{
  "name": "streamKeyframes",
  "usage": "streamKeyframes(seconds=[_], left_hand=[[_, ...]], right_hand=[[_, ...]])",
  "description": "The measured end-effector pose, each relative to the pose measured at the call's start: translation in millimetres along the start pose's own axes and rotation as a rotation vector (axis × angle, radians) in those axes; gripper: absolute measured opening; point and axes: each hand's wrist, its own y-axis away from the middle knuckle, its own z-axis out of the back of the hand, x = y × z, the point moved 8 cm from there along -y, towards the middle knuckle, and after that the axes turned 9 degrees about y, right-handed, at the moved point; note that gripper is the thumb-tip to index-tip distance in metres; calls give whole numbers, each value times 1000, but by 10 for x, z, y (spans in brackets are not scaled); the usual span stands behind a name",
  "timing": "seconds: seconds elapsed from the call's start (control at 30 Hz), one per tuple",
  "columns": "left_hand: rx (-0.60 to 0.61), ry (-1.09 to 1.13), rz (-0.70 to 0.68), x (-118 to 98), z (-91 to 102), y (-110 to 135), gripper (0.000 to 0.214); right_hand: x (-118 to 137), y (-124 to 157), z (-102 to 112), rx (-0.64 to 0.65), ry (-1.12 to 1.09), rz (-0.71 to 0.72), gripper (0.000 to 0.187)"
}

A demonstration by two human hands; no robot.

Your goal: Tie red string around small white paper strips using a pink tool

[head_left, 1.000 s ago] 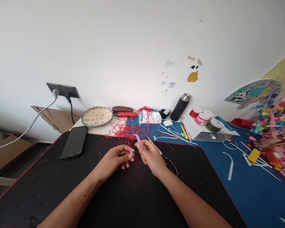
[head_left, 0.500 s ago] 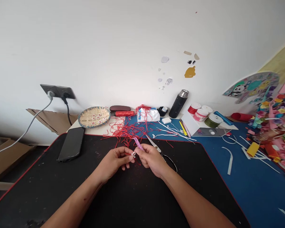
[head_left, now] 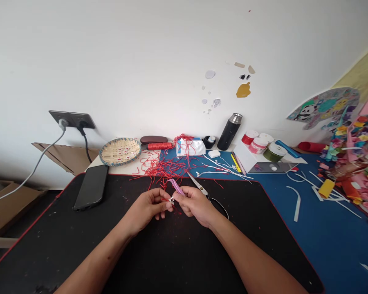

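Over the black mat (head_left: 171,253) my two hands meet at the middle. My left hand (head_left: 147,208) pinches a tiny white bow-shaped piece (head_left: 172,199) with red thread on it. My right hand (head_left: 194,202) is closed round a thin pink stick-like tool (head_left: 175,185), whose lower end touches the white piece. Loose red threads (head_left: 162,167) lie in a heap just beyond my fingers. A pair of scissors (head_left: 207,194) rests on the mat right behind my right hand.
A black phone (head_left: 91,187) lies at the mat's left, a woven basket (head_left: 120,151) and red thread spool (head_left: 159,145) behind it. A black flask (head_left: 229,131), tape rolls (head_left: 263,147) and white strips (head_left: 223,168) sit on the blue surface; coloured paper scraps (head_left: 355,163) pile at right.
My right hand has come in toward the left hand, bringing the pink tool down to the white piece. The view has shifted slightly down.
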Motion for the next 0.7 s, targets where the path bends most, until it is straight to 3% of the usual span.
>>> streamKeyframes(seconds=[0.43,0.7], left_hand=[[-54,3,58,21,29,29,42],[-90,-35,5,-38,61,31,43]], right_hand=[[-25,-20,55,-111,187,90,38],[-17,-5,5,-44,18,9,42]])
